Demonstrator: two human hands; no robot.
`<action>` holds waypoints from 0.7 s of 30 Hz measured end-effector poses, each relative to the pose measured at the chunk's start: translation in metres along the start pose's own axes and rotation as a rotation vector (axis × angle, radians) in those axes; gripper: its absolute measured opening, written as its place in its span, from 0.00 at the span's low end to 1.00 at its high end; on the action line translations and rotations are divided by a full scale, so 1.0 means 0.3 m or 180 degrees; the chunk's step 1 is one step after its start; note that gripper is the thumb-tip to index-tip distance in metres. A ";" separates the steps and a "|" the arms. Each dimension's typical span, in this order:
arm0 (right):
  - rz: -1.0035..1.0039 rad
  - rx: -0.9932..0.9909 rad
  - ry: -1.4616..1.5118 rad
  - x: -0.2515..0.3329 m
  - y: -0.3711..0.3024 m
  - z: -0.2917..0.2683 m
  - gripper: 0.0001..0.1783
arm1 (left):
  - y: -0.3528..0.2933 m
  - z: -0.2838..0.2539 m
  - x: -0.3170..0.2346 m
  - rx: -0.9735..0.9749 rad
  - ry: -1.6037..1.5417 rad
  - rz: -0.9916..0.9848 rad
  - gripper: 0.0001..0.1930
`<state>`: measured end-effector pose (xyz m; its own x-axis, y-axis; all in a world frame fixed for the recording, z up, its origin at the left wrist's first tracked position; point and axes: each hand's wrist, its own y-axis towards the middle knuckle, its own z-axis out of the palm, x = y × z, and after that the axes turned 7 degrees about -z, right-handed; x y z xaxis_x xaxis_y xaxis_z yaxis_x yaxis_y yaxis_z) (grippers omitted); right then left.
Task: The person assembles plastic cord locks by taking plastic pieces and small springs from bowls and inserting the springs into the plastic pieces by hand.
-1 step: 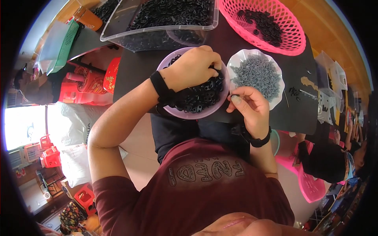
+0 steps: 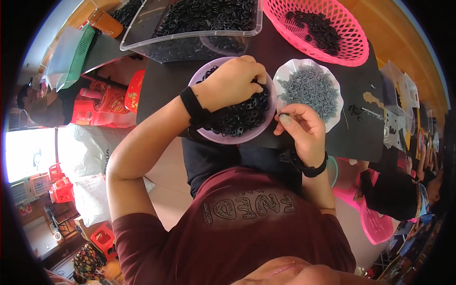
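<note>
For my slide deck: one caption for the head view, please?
Left hand digs into purple bowl of black rings; right hand pinches one beside white plate of grey screws.

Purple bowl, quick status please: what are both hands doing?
Left hand down in purple bowl, on black rings. Right hand pinching one small black piece beside white dish. Nothing blocking.

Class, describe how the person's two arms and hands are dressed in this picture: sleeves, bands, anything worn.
Both forearms are bare, with no gloves. The left hand has a wide black band around its wrist. The right hand has a narrower black strap, like a watch band, around its wrist. Short maroon sleeves of a T-shirt cover only the upper arms. No rings are visible.
</note>
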<state>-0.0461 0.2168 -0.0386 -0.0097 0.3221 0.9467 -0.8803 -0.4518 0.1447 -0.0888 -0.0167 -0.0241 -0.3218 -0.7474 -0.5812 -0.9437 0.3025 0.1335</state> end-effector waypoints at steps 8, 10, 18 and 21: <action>-0.0267 -0.0054 -0.0019 0.033 0.039 0.028 0.09 | -0.137 -0.048 -0.151 0.0035 -0.1766 -0.1070 0.08; -0.0277 0.0006 -0.0012 0.042 0.054 0.045 0.09 | -0.184 -0.059 -0.180 0.0047 -0.2029 -0.1234 0.09; -0.0073 0.0215 -0.0324 0.045 0.092 0.134 0.07 | -0.315 -0.035 -0.201 -0.0552 -0.2469 -0.1429 0.10; -0.0048 0.0180 -0.0477 0.036 0.095 0.158 0.07 | -0.340 -0.039 -0.196 -0.0741 -0.2396 -0.1403 0.10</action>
<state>-0.0488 0.1680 -0.0107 0.0778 0.2033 0.9760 -0.8516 -0.4955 0.1711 0.0256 -0.0104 0.0059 0.1304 -0.1576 -0.9789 -0.9876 -0.1081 -0.1141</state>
